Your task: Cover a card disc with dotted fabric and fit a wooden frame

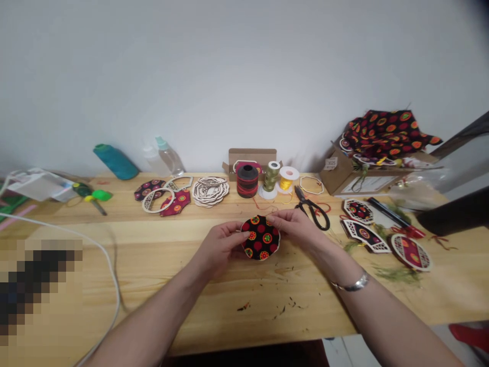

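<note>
A round, scallop-edged piece covered in black fabric with red, orange and green flower dots (262,238) is held up just above the wooden table. My left hand (225,242) grips its left edge, thumb on the front face and fingers behind. At its upper right edge, my right hand (288,225) pinches it between thumb and fingers. A pale rim shows along the edge of the piece. Black-handled scissors (312,208) lie beyond my right hand. Small dark fabric scraps (284,308) are scattered on the table in front of me.
Thread spools, one red and black (247,182), stand at the back near a stack of wooden cutouts (210,191). Finished-looking ornaments (410,252) lie at the right, by a cardboard box (353,171) topped with patterned fabric (385,133). A white cable (109,260) crosses the left side.
</note>
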### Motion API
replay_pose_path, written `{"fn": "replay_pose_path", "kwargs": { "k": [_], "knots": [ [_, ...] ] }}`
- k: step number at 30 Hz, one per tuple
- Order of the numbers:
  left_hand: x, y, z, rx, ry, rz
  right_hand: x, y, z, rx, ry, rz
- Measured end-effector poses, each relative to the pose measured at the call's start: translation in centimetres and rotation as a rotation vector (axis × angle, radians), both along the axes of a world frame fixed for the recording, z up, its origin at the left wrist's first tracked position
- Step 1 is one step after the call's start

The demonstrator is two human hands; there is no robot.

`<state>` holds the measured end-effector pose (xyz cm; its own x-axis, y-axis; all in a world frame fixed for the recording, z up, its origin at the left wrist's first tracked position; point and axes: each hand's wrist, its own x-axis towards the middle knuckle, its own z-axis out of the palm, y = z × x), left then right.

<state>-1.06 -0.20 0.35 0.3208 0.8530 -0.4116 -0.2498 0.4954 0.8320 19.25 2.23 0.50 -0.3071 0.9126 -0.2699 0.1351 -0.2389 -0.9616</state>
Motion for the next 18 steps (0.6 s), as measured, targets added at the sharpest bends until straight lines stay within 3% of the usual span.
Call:
{"fn": "replay_pose_path", "kwargs": {
  "k": [8, 14, 18],
  "knots": [
    [0.03, -0.12, -0.24, 0.037, 0.015, -0.087, -0.42, -0.25, 0.32, -0.048, 0.101, -0.087],
    [0.14, 0.28, -0.04, 0.021, -0.062, 0.082, -0.27, -0.28, 0.63, -0.057, 0.087, -0.061],
    [0.07, 0.45, 0.14, 0.019, -0.102, 0.167, -0.42, -0.24, 0.33, -0.028, 0.017, 0.054]
  ]
}}
